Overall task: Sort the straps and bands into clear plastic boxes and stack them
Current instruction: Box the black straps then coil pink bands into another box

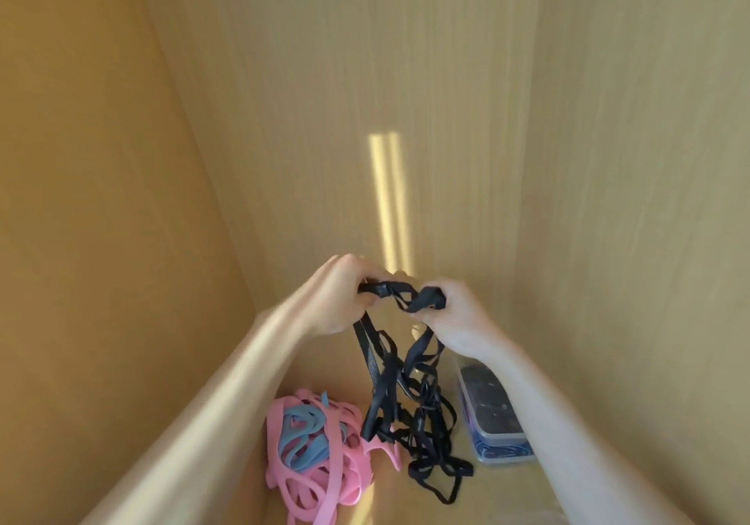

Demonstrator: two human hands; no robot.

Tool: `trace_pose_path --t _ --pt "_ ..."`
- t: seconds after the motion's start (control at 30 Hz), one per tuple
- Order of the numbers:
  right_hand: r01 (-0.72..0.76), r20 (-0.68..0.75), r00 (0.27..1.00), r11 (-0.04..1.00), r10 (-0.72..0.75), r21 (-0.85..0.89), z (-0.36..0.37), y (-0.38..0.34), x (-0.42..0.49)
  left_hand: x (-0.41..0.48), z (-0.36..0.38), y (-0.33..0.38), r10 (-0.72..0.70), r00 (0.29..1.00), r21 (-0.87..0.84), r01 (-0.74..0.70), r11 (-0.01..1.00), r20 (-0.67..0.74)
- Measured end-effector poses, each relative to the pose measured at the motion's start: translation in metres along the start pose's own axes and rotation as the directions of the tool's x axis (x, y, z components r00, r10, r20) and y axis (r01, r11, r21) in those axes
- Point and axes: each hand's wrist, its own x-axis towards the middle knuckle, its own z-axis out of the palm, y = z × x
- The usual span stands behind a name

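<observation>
Both my hands are raised inside a wooden cabinet and hold a tangle of black straps [410, 411]. My left hand [345, 297] grips the end with a small black buckle, and my right hand [454, 313] pinches a bunched loop of the same tangle. The rest of the straps hangs down, with the lowest loops lying on the cabinet floor. To the left of them lies a heap of pink and blue bands [312, 443] on the floor. A clear plastic box [493, 415] with dark contents stands at the right, below my right forearm.
Wooden cabinet walls close in on the left [101, 200], the back [365, 98] and the right [649, 200]. A streak of sunlight [389, 200] falls on the back wall. The cabinet floor [499, 496] shows in front of the box.
</observation>
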Motion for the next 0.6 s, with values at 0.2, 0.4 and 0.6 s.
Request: trace_pose_path --t 0.2,0.4,0.6 --pt "-0.046 -0.014 0.999 0.998 0.045 -0.038 0.001 0.009 0.001 0.011 -0.016 0.004 -0.071 0.997 0.265 0.063 0.962 0.024" --pt "-0.073 0.003 0.997 0.991 0.073 0.108 -0.007 0.009 -0.004 0.013 -0.014 -0.012 -0.198 0.977 -0.282 0.167 0.945 -0.083" --pt "-0.135 0.139 0.982 0.990 0.127 0.049 -0.015 0.011 -0.005 0.017 -0.029 0.000 -0.182 0.946 -0.432 0.050 0.901 -0.269"
